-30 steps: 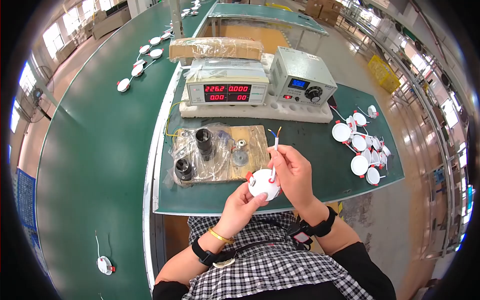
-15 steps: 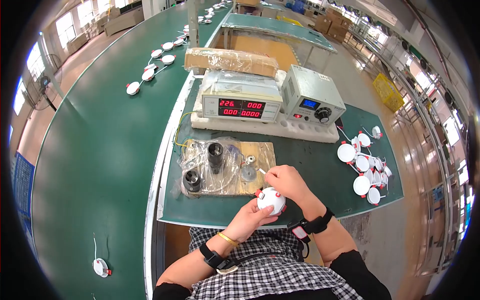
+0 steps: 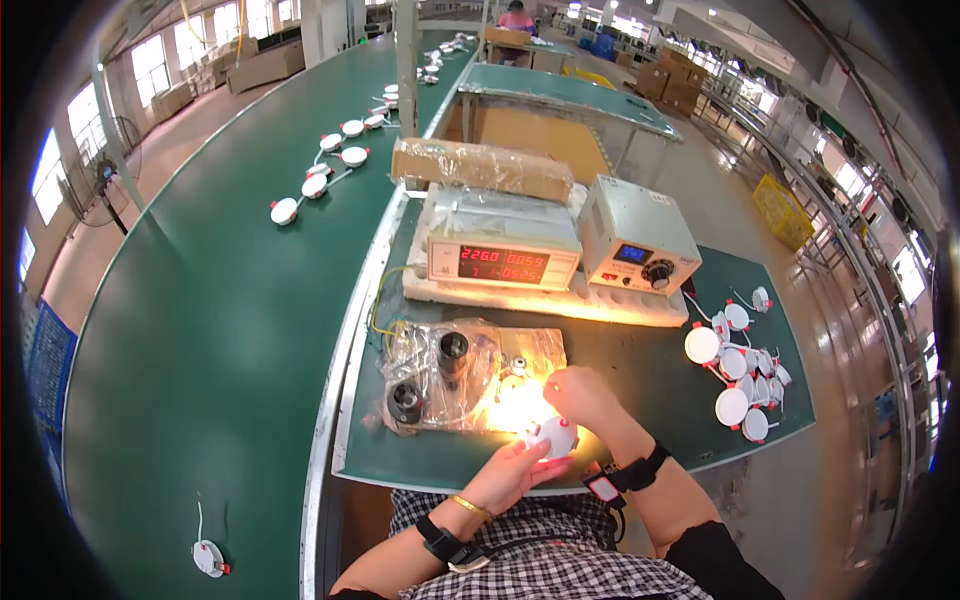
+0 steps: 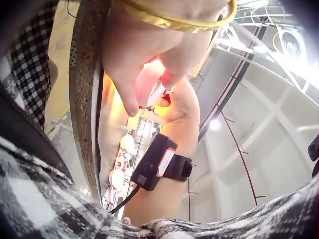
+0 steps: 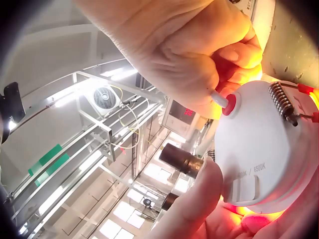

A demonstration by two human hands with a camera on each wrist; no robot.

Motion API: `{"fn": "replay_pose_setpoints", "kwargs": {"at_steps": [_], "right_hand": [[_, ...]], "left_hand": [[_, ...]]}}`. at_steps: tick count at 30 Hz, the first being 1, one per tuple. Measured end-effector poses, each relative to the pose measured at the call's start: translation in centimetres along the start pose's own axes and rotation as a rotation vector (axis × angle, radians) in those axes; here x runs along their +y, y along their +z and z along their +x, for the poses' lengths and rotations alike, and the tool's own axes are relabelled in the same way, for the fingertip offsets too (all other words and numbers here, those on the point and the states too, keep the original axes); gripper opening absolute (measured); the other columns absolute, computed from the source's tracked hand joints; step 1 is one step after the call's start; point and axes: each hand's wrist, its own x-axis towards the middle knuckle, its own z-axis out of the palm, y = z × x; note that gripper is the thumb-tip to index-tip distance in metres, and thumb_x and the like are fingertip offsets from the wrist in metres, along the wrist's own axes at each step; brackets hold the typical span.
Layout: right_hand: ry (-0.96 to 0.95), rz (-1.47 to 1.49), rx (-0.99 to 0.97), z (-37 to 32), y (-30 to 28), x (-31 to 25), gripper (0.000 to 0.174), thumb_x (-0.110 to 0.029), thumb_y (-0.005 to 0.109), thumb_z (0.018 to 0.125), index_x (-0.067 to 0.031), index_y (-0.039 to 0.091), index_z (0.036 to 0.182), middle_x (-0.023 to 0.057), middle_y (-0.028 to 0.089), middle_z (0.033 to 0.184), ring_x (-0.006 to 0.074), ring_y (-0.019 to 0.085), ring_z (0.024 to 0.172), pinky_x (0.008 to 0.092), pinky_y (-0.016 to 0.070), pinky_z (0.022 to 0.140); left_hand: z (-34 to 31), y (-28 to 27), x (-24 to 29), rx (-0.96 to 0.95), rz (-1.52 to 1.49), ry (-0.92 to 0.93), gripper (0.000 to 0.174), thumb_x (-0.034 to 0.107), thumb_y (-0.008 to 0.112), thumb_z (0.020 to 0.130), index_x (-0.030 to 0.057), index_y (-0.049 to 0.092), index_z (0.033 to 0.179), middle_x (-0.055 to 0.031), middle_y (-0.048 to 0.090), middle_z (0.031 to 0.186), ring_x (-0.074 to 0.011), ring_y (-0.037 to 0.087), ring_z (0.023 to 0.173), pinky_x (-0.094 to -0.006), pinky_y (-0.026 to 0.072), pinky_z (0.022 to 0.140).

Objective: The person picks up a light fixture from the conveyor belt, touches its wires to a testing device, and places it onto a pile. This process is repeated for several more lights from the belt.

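Note:
A round white lamp [image 3: 553, 438] glows brightly on its far side, its light spilling over the board with metal contacts [image 3: 518, 368]. My left hand [image 3: 508, 474] grips its rim, thumb on the back housing. In the right wrist view the lamp's back [image 5: 269, 144] shows a spring clip [image 5: 282, 102], a switch and a red cable grommet. My right hand [image 3: 588, 398] has curled fingers round the white cable [image 5: 218, 98] just beyond the grommet; the wire ends are hidden by hand and glare. The left wrist view shows the left hand [image 4: 149, 45] round the lamp's edge [image 4: 148, 89].
Behind the board stand a meter [image 3: 503, 264] with lit red digits and a grey box with a knob [image 3: 640, 235]. Black sockets [image 3: 453, 352] are at the board's left. White lamps [image 3: 732, 405] are piled at the right; others lie on the long green surface [image 3: 200, 330] at the left.
The lamp has lit up and the meter digits have changed. My right hand has turned the cable from upright down toward the metal contacts. The head view has tilted up.

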Motion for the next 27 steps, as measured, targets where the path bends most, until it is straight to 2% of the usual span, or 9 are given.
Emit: {"fn": "replay_pose_setpoints", "kwargs": {"at_steps": [14,17,20,25,27], "right_hand": [[-0.011,0.025,0.02,0.1,0.6,0.3,0.025,-0.024,0.056,0.081,-0.0034,0.071,0.084,0.021,0.065,0.077,0.0377,0.064,0.072,0.0441,0.0513,0.068],[-0.033,0.011,0.024,0.0,0.3,-0.1,0.025,-0.024,0.057,0.08,-0.0034,0.071,0.083,0.0213,0.065,0.077,0.0382,0.064,0.073,0.0445,0.0511,0.068],[-0.015,0.023,0.012,0.0,0.4,-0.1,0.025,-0.022,0.054,0.079,-0.0022,0.07,0.079,0.0213,0.066,0.078,0.0386,0.064,0.075,0.047,0.051,0.071],[-0.095,-0.005,0.085,0.3,1.2,0.8,0.025,-0.022,0.055,0.078,-0.0013,0.068,0.074,0.0209,0.065,0.074,0.0386,0.064,0.071,0.0478,0.0505,0.068],[-0.061,0.008,0.072,0.3,1.0,0.6,0.024,-0.021,0.055,0.078,-0.0012,0.067,0.073,0.0207,0.064,0.073,0.0386,0.064,0.07,0.0478,0.0504,0.067]], "left_hand": [[0.3,-0.3,-0.2,0.002,0.041,-0.021,0.039,0.016,0.055,0.096,-0.0055,0.045,0.127,-0.0145,0.056,0.123,-0.0235,0.059,0.11,-0.0317,0.0483,0.098],[0.3,0.0,0.1,0.019,0.085,-0.043,0.04,0.013,0.053,0.097,-0.0058,0.042,0.13,-0.0151,0.053,0.127,-0.0253,0.057,0.115,-0.0315,0.0485,0.099],[0.3,0.2,0.1,0.04,0.107,-0.044,0.04,0.013,0.053,0.097,-0.0058,0.042,0.13,-0.0151,0.054,0.126,-0.0249,0.058,0.114,-0.0313,0.0484,0.099],[0.2,0.0,0.1,-0.038,0.149,0.014,0.042,0.009,0.057,0.094,-0.0053,0.042,0.13,-0.0131,0.054,0.127,-0.0232,0.056,0.117,-0.0325,0.0453,0.102],[-0.1,0.4,0.1,-0.037,0.171,0.014,0.043,0.007,0.059,0.092,-0.0046,0.041,0.13,-0.0131,0.053,0.127,-0.0236,0.056,0.116,-0.0335,0.0447,0.102]]}}
